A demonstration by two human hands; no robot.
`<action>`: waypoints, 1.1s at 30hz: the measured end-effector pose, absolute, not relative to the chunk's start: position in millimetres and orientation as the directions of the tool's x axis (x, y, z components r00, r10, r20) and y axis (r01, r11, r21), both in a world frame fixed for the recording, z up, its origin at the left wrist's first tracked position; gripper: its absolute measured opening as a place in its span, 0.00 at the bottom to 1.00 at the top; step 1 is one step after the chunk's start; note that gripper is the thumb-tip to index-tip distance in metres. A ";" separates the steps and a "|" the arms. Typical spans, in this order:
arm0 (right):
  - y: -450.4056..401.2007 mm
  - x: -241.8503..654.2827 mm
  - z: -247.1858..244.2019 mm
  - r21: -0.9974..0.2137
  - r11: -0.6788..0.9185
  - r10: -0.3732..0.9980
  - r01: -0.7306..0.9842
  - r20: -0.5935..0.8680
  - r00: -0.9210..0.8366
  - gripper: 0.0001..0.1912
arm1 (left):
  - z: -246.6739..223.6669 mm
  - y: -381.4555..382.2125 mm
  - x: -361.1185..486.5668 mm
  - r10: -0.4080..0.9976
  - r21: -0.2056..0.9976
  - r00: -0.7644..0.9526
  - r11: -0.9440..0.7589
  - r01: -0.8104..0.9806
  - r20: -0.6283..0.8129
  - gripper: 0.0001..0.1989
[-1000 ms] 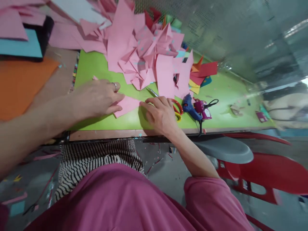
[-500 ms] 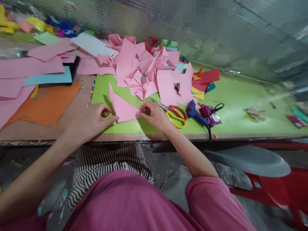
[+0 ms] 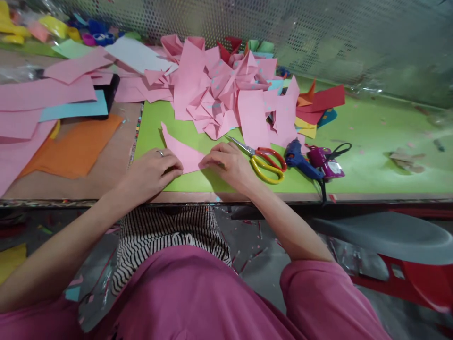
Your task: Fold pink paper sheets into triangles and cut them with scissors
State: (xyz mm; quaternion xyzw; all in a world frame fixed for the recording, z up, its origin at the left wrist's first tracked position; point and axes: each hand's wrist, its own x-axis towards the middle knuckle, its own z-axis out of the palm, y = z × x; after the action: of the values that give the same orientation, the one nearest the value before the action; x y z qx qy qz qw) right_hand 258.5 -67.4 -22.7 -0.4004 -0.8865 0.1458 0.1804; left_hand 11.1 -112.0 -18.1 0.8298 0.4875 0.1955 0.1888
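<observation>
A folded piece of pink paper (image 3: 187, 155) lies between my hands on the green table surface, one pointed end rising toward the far left. My left hand (image 3: 154, 171) pinches its near left corner between thumb and fingers; a ring shows on one finger. At the paper's right tip, my right hand (image 3: 228, 163) grips it with thumb and fingertips. Just right of that hand rest scissors (image 3: 267, 165) with one red and one yellow handle. A blue glue gun (image 3: 300, 160) lies farther right.
Behind my hands sits a heap of folded pink paper (image 3: 222, 89). Pink sheets (image 3: 46, 94) and an orange sheet (image 3: 74, 146) lie at left. Red paper (image 3: 323, 106) and a purple box with a black cord (image 3: 327, 165) are at right. A perforated metal panel (image 3: 212, 19) stands behind.
My left hand has moved right and over the paper, its fingers now closed on the near left corner. My right hand stays at the right tip. The view has shifted slightly.
</observation>
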 end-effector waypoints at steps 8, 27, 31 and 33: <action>-66.5 260.1 -24.3 -0.485 0.513 0.846 0.708 0.146 -0.513 0.19 | -33.9 -119.5 0.7 0.989 0.661 0.122 -0.143 0.736 0.078 0.23; -97.1 254.8 1.5 -0.912 0.256 0.836 0.320 0.043 -0.546 0.46 | -18.6 -125.8 8.8 0.963 0.924 0.062 -0.269 0.270 0.262 0.12; -95.1 247.7 3.3 -0.897 0.229 0.881 0.379 0.025 -0.473 0.21 | -0.3 -116.1 8.9 0.964 0.917 0.152 -0.254 0.309 0.216 0.10; -93.8 247.9 0.8 -0.877 0.180 0.913 0.445 -0.019 -0.408 0.24 | 7.2 -108.7 7.1 0.977 0.925 0.191 -0.158 0.345 0.096 0.06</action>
State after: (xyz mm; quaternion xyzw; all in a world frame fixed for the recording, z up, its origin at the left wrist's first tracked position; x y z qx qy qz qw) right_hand 247.9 -93.8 0.8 -0.4721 -0.7189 0.4325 0.2707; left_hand 7.1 -108.7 7.2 0.6550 0.5047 0.3873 0.4078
